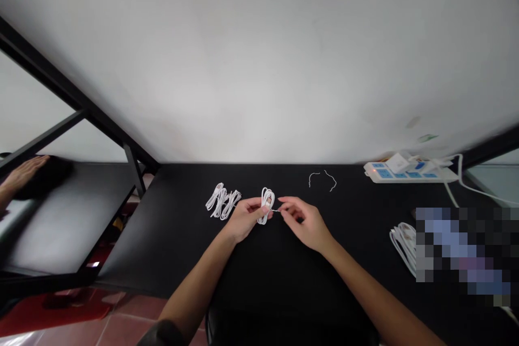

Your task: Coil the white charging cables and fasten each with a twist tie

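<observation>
My left hand (245, 220) grips a coiled white cable (266, 205) upright between the thumb and fingers. My right hand (306, 223) is just to its right, with the fingertips pinching a thin white end that runs out from the coil. Left of my left hand, a bundle of several coiled white cables (222, 201) lies on the black table (170, 238), close to it but apart. Two short, thin white wires (322, 179) lie beyond my hands.
A white power strip (409, 173) with blue switches and plugged-in cords stands at the far right edge. More white cable coils (403, 243) lie at right, partly behind a pixelated patch (462, 254). Another person's hand (24, 173) rests on a dark object on a lower surface at far left.
</observation>
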### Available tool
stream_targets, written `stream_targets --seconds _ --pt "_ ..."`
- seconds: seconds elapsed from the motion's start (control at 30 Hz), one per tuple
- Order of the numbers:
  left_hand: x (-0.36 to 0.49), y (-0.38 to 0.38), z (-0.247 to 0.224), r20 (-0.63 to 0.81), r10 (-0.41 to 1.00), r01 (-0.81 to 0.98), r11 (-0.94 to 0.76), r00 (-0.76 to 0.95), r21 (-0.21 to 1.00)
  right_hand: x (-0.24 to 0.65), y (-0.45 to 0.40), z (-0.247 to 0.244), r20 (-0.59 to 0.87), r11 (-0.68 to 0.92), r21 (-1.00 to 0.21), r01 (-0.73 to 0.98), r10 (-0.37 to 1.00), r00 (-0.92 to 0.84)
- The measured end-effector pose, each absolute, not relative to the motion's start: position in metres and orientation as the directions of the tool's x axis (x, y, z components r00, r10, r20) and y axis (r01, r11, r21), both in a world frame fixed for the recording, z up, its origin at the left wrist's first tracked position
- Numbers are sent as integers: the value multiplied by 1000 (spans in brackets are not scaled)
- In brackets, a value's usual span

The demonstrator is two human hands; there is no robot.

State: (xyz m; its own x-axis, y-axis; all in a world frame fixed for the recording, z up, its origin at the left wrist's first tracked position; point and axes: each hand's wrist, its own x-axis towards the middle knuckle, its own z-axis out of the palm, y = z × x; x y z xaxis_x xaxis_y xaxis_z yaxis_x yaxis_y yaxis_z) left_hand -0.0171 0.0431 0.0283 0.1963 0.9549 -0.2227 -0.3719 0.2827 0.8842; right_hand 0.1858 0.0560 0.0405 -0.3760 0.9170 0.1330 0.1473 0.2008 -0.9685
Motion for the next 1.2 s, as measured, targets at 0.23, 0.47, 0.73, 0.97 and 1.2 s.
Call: stream_targets --seconds 0.23,0.47,0.73,0.97,1.2 --pt "-15 39 30 -282 907 -419 398 313 816 193 68 57 507 848 -360 389 527 -682" --pt "-19 42 22 -165 952 -328 247 258 912 183 62 51 -117 6 -973 232 851 -511" --pt "-24 39 37 127 947 -156 -83 295 984 183 48 43 -526 -759 -636 -139 559 -641" --pt "-16 40 36 -276 920 -385 371 279 845 197 45 46 234 409 -855 318 853 -467" --pt "-12 39 39 -426 837 -398 540 343 741 202 66 57 522 944 -46 327 301 -798"
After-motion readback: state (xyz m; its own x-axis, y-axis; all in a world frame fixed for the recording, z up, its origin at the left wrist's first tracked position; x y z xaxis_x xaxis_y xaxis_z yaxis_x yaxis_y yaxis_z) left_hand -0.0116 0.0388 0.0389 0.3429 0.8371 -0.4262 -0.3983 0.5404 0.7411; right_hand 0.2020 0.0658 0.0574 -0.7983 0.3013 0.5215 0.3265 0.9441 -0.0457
